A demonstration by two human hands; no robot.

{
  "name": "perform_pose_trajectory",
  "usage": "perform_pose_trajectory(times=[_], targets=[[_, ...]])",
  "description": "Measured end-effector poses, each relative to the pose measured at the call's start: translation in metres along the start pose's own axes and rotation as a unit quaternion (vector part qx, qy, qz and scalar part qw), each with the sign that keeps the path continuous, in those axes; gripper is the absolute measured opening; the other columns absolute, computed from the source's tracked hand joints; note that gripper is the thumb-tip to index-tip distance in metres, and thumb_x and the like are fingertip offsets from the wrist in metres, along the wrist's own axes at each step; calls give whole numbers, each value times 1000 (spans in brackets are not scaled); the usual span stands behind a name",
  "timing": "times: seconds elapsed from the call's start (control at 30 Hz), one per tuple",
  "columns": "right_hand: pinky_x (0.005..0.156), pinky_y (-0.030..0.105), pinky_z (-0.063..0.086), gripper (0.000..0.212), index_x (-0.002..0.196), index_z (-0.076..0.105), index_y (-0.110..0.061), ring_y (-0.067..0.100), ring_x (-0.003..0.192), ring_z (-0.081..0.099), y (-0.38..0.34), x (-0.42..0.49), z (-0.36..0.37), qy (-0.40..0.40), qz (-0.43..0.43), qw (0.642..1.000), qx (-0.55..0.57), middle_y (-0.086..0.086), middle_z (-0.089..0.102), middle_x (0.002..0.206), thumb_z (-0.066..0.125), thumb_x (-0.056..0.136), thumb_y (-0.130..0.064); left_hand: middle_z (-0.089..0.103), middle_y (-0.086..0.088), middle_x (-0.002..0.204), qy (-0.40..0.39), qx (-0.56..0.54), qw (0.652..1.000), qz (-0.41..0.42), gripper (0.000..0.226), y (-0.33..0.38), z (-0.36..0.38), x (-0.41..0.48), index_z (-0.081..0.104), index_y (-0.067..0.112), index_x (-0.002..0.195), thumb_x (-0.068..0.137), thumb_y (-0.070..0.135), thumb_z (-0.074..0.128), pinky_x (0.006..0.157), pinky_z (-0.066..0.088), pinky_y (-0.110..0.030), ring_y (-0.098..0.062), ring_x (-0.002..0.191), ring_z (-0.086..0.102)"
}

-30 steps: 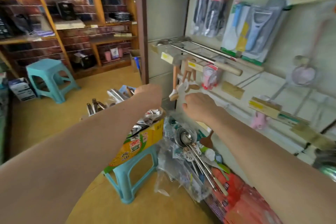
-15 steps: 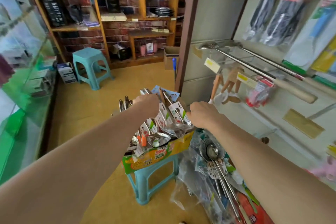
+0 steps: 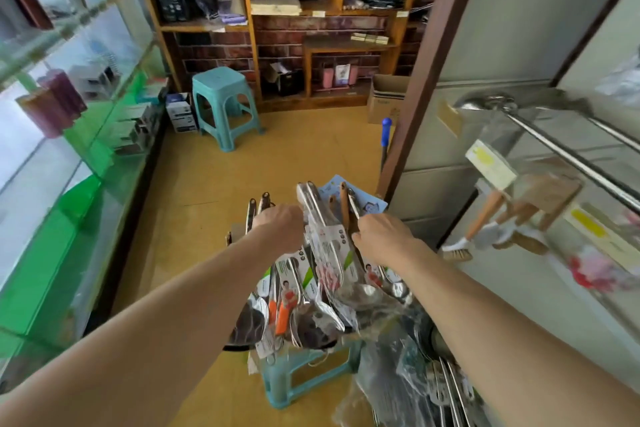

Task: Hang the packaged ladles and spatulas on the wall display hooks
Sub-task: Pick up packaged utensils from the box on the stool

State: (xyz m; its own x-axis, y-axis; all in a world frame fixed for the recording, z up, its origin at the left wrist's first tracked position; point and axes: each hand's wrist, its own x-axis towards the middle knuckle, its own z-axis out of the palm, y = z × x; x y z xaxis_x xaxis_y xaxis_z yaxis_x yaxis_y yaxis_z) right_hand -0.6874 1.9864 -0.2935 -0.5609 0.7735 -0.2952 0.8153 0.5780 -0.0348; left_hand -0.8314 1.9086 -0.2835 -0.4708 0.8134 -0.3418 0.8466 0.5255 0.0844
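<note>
Now swings from wall display back to packaged utensils on the stool, right hand pinching 1 of them, grip of left hand hidden, starting another pick.

Bare arms, left hand, right hand

The packaged ladles and spatulas sit in clear, glossy plastic sleeves with printed paper cards. Their bowls are mirror-bright steel. One handle is smooth orange plastic and another is plain wood. The stool beneath is matt teal plastic. By the wall a long ladle gleams as polished metal, and a brush has a pale wooden handle. Behind are a rough-looking brick wall, wooden shelving, a dull cardboard box and a shiny glass showcase.
</note>
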Motion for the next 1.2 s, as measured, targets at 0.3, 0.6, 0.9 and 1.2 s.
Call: perform_pose_trajectory(times=[0.3,0.6,0.9,1.2], targets=[[53,31,35,16,99,58,-6,25,75,50,1,102,18,-58,-98,993,-38,8,55,86,43,99,-10,54,-2,86,-23,-8,999,-38,23,-8,28,73,55,8,113,96,4,40,67,48,-27,-18,80,55],[113,54,17,14,87,53,-14,29,102,54,-19,183,54,-16,-119,993,-6,2,51,82,44,98,-16,43,3,69,-53,-23,995,-85,10,-22,65,110,52,13,94,99,15,43,42,27,-20,-8,58,41],[114,56,-7,39,129,42,-10,23,87,64,-34,232,92,2,-40,999,29,-4,52,67,48,92,-21,43,3,67,-59,-21,993,-102,12,-25,77,127,47,17,86,98,13,47,45,31,-20,-10,58,41],[118,50,2,81,150,5,-9,24,71,57,-34,223,65,-44,-15,990,134,1,54,63,51,84,-5,47,2,69,-71,-40,991,-108,9,-21,87,131,51,12,91,96,7,45,40,28,-18,-8,55,42]])
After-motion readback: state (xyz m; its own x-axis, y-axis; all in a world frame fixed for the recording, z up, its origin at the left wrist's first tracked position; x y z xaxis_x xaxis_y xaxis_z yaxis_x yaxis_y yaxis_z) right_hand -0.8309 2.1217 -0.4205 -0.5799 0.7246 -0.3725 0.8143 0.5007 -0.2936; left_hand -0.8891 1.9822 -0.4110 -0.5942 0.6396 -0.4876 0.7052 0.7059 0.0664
